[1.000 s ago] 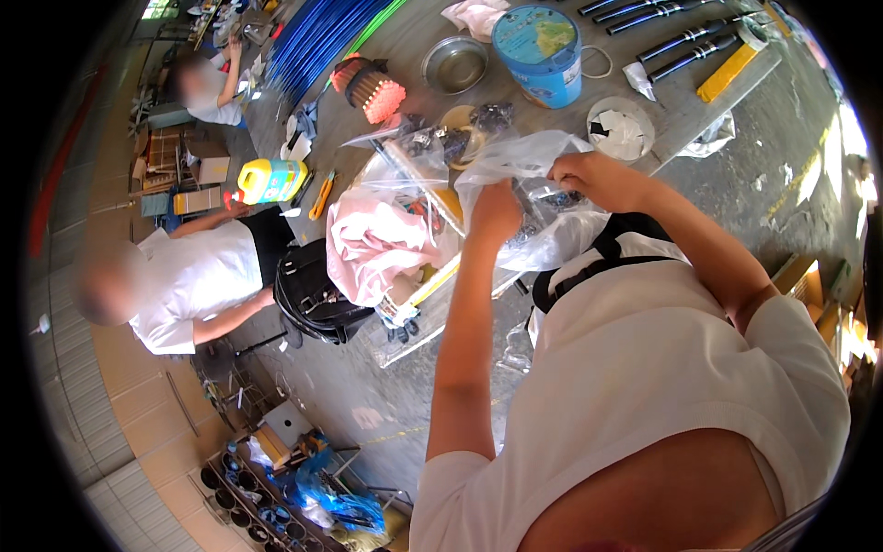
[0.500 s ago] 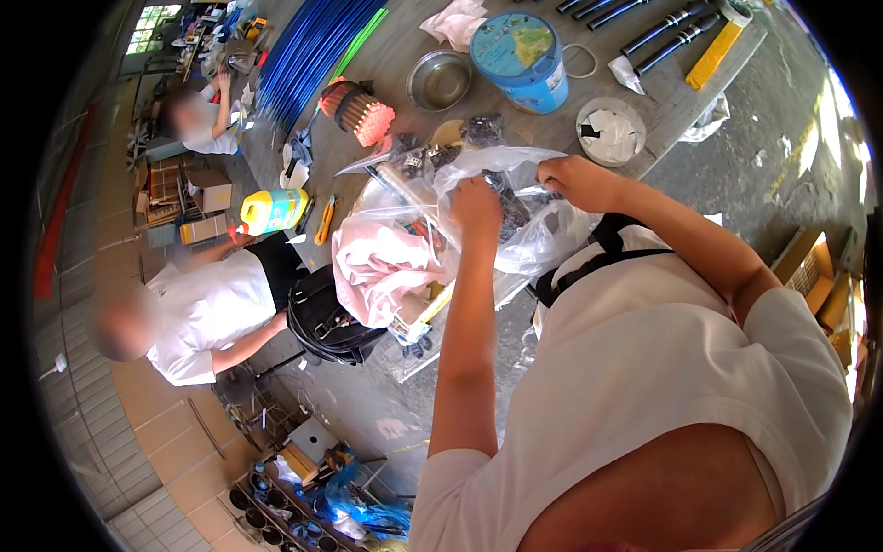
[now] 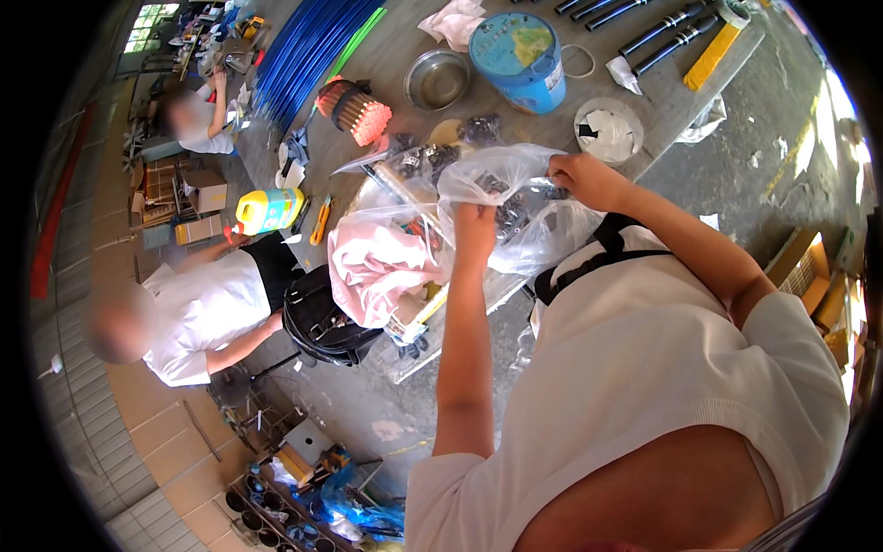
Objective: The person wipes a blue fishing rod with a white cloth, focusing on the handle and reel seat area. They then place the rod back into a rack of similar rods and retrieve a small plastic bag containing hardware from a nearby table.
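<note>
A clear plastic bag [image 3: 543, 241] with small dark parts inside lies on the near edge of the workbench, its mouth spread between my hands. My left hand [image 3: 475, 225] is closed on the near left side of the bag; its fingertips are partly hidden by the film. With bent fingers, my right hand [image 3: 589, 182] pinches the bag's right rim. Left of the bag, a crumpled pink cloth [image 3: 382, 262] lies in a heap. More small dark parts in plastic [image 3: 432, 161] sit just beyond my left hand.
Beyond the bag stand a blue bucket [image 3: 520, 69], a metal bowl [image 3: 437, 81] and a bundle of pink-tipped rods [image 3: 354, 110]. A round white dish [image 3: 609, 131] holds paper scraps. At left are a yellow jug [image 3: 269, 212], an orange cutter [image 3: 320, 221], a black bag [image 3: 326, 317] and a seated person [image 3: 216, 317].
My left hand has dropped slightly toward me, and the bag's near rim has folded over above it. My right hand has shifted slightly right, still pinching the rim.
</note>
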Demonstrator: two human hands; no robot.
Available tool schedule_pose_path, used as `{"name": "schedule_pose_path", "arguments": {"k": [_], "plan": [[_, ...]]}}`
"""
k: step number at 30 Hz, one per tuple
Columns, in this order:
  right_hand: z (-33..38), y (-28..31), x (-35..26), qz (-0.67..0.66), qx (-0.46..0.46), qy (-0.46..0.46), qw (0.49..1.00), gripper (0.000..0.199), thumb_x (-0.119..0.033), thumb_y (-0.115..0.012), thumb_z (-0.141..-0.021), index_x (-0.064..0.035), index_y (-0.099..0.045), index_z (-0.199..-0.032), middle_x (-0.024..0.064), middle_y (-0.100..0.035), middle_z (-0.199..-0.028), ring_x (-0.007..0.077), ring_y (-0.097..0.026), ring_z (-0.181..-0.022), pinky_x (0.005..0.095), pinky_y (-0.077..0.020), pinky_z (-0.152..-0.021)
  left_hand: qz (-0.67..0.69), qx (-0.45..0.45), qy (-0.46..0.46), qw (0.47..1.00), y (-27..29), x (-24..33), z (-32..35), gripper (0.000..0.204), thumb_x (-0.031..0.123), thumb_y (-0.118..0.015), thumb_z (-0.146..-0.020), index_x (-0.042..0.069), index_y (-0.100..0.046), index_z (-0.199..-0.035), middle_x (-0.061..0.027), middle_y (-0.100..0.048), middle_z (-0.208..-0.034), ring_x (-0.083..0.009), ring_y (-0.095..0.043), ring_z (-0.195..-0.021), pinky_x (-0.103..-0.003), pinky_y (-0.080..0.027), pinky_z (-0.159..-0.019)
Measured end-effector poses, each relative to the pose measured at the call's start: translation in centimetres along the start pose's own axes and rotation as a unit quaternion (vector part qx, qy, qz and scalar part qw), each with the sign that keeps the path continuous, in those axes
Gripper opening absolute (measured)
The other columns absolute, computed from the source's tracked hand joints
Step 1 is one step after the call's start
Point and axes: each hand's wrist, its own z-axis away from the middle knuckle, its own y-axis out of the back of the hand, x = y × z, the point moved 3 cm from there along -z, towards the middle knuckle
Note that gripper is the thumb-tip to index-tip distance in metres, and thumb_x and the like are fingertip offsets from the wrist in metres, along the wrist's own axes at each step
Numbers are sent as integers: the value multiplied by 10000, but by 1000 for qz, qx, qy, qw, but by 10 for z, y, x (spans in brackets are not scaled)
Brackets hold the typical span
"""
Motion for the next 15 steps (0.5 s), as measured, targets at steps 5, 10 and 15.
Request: {"name": "schedule_pose_path", "arguments": {"k": [5,10,15], "plan": [[-1,-4,5,-11,31,3,999,91,-71,-539,-849,11,-566,-876,206,-620,-809,387,-593,-773,418,-455,-691,361,-59,75,928,7,40,55,244,257,-550,-955,36,-569,-1058,-2,-613,-947,-60,-570,-806,-216,-440,-634],[-1,-12,4,-10,20,4,1000,94,-74,-535,-854,13,-563,-875,208,-615,-815,389,-589,-793,418,-453,-703,319,-80,63,942,21,76,96,248,250,-544,-956,33,-576,-1073,16,-606,-907,-41,-549,-741,-192,-418,-579],[0,-22,6,-2,11,17,1000,94,-70,-528,-853,15,-561,-877,208,-614,-830,390,-585,-814,414,-454,-712,339,-85,21,937,25,100,123,246,229,-533,-961,20,-584,-1081,17,-601,-861,-18,-500,-674,-174,-349,-533]]}}
